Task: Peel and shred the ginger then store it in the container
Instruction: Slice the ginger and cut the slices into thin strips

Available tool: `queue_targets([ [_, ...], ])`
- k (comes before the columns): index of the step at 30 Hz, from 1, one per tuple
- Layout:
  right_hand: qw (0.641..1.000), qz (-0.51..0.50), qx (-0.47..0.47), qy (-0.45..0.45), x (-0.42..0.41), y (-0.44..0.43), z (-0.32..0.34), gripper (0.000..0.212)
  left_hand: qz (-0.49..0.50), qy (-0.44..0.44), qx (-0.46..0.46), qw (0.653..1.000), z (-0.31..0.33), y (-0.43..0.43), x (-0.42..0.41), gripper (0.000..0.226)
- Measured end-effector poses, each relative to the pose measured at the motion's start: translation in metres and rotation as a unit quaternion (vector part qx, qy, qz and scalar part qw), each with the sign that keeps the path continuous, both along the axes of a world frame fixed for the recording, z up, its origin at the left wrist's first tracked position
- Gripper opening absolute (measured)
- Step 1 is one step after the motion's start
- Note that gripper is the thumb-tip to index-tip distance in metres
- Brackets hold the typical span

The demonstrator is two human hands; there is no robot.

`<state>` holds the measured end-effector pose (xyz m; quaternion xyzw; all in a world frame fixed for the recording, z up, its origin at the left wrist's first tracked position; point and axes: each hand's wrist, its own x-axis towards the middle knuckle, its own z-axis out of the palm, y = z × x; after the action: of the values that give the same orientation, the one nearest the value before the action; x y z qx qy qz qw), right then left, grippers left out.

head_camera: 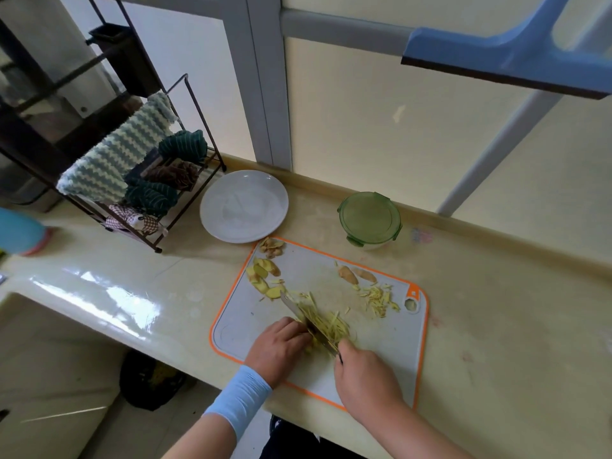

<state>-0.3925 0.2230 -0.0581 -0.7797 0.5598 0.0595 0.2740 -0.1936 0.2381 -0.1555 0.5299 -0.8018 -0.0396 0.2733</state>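
Right hand point(364, 376) grips knife point(299, 311) over board point(384, 346); left hand point(281, 346), fingers curled, pins ginger point(326, 323) beside it, steadying for shredding. Lidded container point(369, 218) sits behind board.

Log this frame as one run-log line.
step: shredding | right grip: holds knife | left grip: holds ginger | container: lidded

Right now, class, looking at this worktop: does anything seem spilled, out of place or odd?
Slightly. Ginger peelings and yellow slices at the far-left corner of the grey, orange-rimmed cutting board straddle its rim, nearly spilling onto the cream counter. Faint pinkish smudges mark the counter right of the board.
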Motion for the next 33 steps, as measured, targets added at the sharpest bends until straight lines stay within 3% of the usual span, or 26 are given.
queue_targets([
  [8, 0.999, 0.019, -0.031, 0.029, 0.003, 0.007, -0.005, 0.018, 0.013, 0.010, 0.001, 1.000, 0.000, -0.001, -0.002, 0.017],
  [14, 1.000, 0.007, 0.004, 0.015, 0.002, 0.009, -0.006, 0.006, 0.020, 0.027, 0.011, 0.999, -0.007, 0.001, -0.001, 0.012],
  [22, 0.999, -0.012, 0.032, -0.004, 0.009, 0.001, -0.017, 0.008, 0.030, 0.069, 0.013, 0.997, -0.004, 0.004, -0.004, 0.017],
  [26, 1.000, -0.014, 0.018, 0.003, 0.012, -0.003, -0.018, 0.019, 0.038, 0.074, 0.005, 0.997, -0.002, 0.005, -0.005, 0.015],
  [33, 0.999, -0.006, 0.030, 0.016, -0.010, 0.007, -0.010, 0.009, 0.054, 0.067, 0.016, 0.996, 0.000, 0.007, -0.007, 0.017],
])
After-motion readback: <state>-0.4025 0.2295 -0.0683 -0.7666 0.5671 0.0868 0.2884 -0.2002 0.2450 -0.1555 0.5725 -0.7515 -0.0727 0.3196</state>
